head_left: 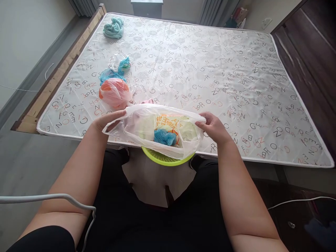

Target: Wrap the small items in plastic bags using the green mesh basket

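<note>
A white see-through plastic bag (133,136) is spread sideways between my hands at the mattress's near edge. My left hand (109,119) holds its left handle side, with fingers partly behind the film. On the other side, my right hand (214,126) pinches the bag's right rim between thumb and fingers. Inside its mouth show a crumpled blue bag (165,137) and a pale piece with orange lettering (168,120). Below the bag, the rim of a lime-green basket (168,162) sticks out; most of the basket is hidden.
On the patterned mattress (199,70) lie a knotted bundle of pink-orange plastic (115,92), a blue plastic bag (111,75) and a teal cloth (113,28). Wooden bed frame (57,73) runs along the left. A white cable (47,198) crosses my left arm.
</note>
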The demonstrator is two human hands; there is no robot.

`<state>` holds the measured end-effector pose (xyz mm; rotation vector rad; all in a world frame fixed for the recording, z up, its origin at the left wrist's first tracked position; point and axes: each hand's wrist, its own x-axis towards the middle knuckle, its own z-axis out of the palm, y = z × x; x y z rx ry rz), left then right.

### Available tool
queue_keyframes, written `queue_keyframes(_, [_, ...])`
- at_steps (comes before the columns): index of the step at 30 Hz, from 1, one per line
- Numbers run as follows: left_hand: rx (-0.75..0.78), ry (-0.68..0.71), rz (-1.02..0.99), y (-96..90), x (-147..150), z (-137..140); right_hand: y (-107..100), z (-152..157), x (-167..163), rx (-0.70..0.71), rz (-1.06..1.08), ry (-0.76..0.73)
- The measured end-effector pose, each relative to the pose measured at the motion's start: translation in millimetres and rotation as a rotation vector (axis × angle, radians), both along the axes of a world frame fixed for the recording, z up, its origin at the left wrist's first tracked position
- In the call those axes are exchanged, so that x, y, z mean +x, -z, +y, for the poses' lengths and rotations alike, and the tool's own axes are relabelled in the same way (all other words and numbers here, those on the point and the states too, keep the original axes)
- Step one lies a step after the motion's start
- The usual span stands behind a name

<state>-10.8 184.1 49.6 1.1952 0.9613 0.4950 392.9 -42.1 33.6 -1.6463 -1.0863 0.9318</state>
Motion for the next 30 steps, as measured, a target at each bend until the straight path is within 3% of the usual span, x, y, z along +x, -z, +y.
queue_keyframes(3, [-0.187, 0.165, 0.087, -2.2, 11, 3, 6, -1, 2, 0.030, -0.135, 0.110])
queue_keyframes(7, [-0.153, -0.067, -0.034, 5.7, 30, 14, 4, -2, 0, 0.228, -0.470, 0.267])
queue_keyframes(10, [-0.186, -0.159, -0.187, 15.0, 33, 20, -13, -3, -18, 0.420, -0.675, 0.286])
queue_keyframes(12, [-0.103, -0.266, -0.241, 20.7, 33, 18, -26, -3, -37, 0.454, -0.750, 0.243])
queue_keyframes(16, [0.077, -0.471, -0.300, 26.9, 34, 3, -35, -2, -73, 0.304, -0.778, -0.086])
queue_keyframes(19, [0.078, -0.400, -0.390, 22.0, 32, -15, -28, -3, -84, 0.075, -0.828, -0.226])
queue_keyframes(25, [0.068, -0.173, -0.298, -7.1, 15, -55, -27, -10, -82, -0.119, -0.996, -0.269])
queue_keyframes(30, [0.064, -0.041, -0.240, -19.2, 13, -75, -34, -7, -83, -0.265, -1.006, -0.182])
